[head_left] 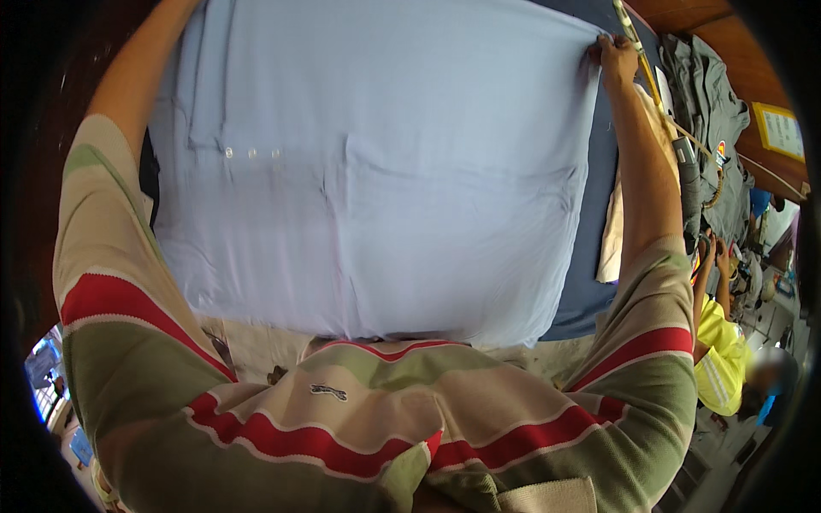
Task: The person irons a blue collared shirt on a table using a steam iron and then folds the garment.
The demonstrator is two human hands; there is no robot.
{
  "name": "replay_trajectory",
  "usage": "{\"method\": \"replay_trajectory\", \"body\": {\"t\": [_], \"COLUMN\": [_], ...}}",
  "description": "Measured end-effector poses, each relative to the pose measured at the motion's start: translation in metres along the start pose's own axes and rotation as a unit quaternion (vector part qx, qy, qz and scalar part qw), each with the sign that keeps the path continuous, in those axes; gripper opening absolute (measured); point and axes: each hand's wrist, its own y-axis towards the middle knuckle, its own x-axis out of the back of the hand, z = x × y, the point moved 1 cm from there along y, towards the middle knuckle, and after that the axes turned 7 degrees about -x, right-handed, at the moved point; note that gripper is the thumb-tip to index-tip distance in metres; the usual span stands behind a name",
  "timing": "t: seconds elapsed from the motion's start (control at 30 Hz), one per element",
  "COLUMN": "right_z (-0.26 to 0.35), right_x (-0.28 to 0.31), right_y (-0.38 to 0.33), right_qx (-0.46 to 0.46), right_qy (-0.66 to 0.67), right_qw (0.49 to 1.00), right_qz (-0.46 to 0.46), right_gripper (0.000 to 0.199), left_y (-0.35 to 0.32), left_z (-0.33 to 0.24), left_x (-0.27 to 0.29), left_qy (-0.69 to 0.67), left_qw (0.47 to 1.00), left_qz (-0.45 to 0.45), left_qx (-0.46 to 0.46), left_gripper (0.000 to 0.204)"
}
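Observation:
A large light blue cloth [462,231] lies spread over a table in front of me, with its near edge hanging toward my body. Creases cross it, and a few small whitish spots sit in a row left of its middle. At the far right corner of the cloth, my right hand [619,60] is closed, pinching the edge between fingers and thumb. My left forearm [150,73] reaches up along the cloth's left side. The left hand itself lies beyond the upper edge of the picture.
Dark blue fabric [581,295] covers the table beneath. Along the right lie a yellowish rod [640,47], a cream cloth strip [611,231] and a pile of dark grey garments [705,103]. A yellow-framed sheet [778,131] is farther right. A person in a yellow top [721,359] is at the lower right.

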Motion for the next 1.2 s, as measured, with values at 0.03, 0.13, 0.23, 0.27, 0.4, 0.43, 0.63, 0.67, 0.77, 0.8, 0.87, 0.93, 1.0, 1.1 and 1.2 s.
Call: {"method": "replay_trajectory", "body": {"t": [0.03, 0.13, 0.23, 0.27, 0.4, 0.43, 0.63, 0.67, 0.77, 0.8, 0.87, 0.93, 1.0, 1.1, 1.2], "right_z": [-0.003, -0.011, 0.033, 0.041, 0.04, 0.034, -0.005, -0.026, -0.034, -0.033, -0.034, -0.026, -0.018, -0.022, -0.024], "right_x": [-0.002, -0.007, -0.037, -0.037, 0.023, 0.034, 0.051, 0.056, 0.068, 0.069, 0.068, 0.061, 0.047, 0.027, 0.022], "right_y": [0.025, 0.067, -0.025, -0.057, -0.186, -0.211, -0.266, -0.258, -0.246, -0.247, -0.253, -0.254, -0.252, -0.252, -0.249], "right_qx": [0.014, 0.145, 0.371, 0.285, 0.251, 0.251, 0.242, 0.212, 0.158, 0.145, 0.175, 0.195, 0.218, 0.192, 0.164], "right_qy": [0.002, 0.219, -0.08, 0.065, -0.054, -0.078, -0.318, -0.378, -0.44, -0.44, -0.377, -0.344, -0.342, -0.387, -0.405], "right_qw": [1.0, 0.965, 0.917, 0.956, 0.962, 0.96, 0.913, 0.897, 0.877, 0.877, 0.907, 0.918, 0.913, 0.9, 0.897], "right_qz": [-0.016, 0.007, -0.125, 0.017, 0.095, 0.091, 0.085, 0.09, 0.113, 0.124, 0.059, 0.034, 0.054, 0.06, 0.073], "right_gripper": [0.027, 0.044, 0.053, 0.055, 0.042, 0.04, 0.055, 0.057, 0.059, 0.059, 0.058, 0.058, 0.057, 0.056, 0.056], "left_y": [0.005, 0.009, -0.025, -0.046, -0.185, -0.216, -0.355, -0.358, -0.358, -0.36, -0.364, -0.354, -0.341, -0.336, -0.342], "left_z": [-0.003, -0.006, 0.006, 0.004, -0.083, -0.089, -0.049, -0.047, -0.053, -0.051, -0.042, -0.044, -0.038, -0.013, -0.01], "left_x": [-0.006, -0.023, 0.005, 0.015, 0.086, 0.115, 0.184, 0.181, 0.179, 0.183, 0.185, 0.187, 0.189, 0.189, 0.195], "left_qy": [0.02, 0.049, 0.097, 0.093, 0.043, 0.129, 0.403, 0.411, 0.433, 0.405, 0.345, 0.364, 0.403, 0.37, 0.39], "left_qw": [1.0, 0.996, 0.989, 0.985, 0.971, 0.964, 0.897, 0.894, 0.881, 0.899, 0.928, 0.91, 0.875, 0.909, 0.887], "left_qz": [0.006, 0.033, 0.045, 0.046, 0.081, 0.09, 0.168, 0.162, 0.162, 0.116, 0.023, -0.035, -0.018, -0.003, -0.04], "left_qx": [-0.018, -0.061, -0.102, -0.139, -0.222, -0.213, 0.072, 0.073, 0.104, 0.118, 0.14, 0.197, 0.267, 0.193, 0.245], "left_gripper": [0.019, 0.026, 0.038, 0.042, 0.042, 0.042, 0.046, 0.047, 0.051, 0.052, 0.052, 0.047, 0.04, 0.03, 0.024]}}
